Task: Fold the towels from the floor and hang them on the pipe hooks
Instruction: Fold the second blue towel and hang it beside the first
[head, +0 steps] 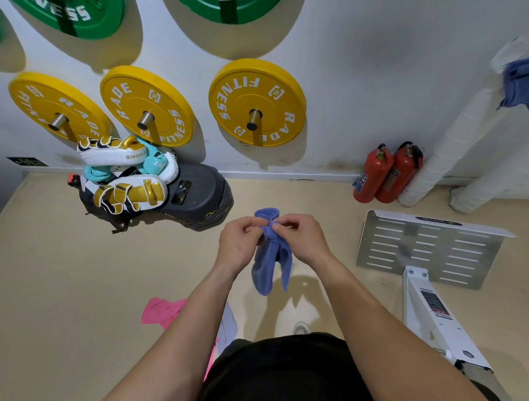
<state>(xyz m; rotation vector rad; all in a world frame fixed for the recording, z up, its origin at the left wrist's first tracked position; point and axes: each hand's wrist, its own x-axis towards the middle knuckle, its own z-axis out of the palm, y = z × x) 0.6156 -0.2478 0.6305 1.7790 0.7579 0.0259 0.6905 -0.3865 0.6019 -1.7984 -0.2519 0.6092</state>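
Left hand (239, 244) and right hand (301, 236) pinch the blue towel's (270, 257) top edge together; it hangs lengthwise below.

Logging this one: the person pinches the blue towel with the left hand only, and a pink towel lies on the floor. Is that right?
Not quite: both hands pinch it. The head view shows the left hand and the right hand each holding the gathered top of the blue towel, which hangs down between them. The pink towel does lie on the floor.
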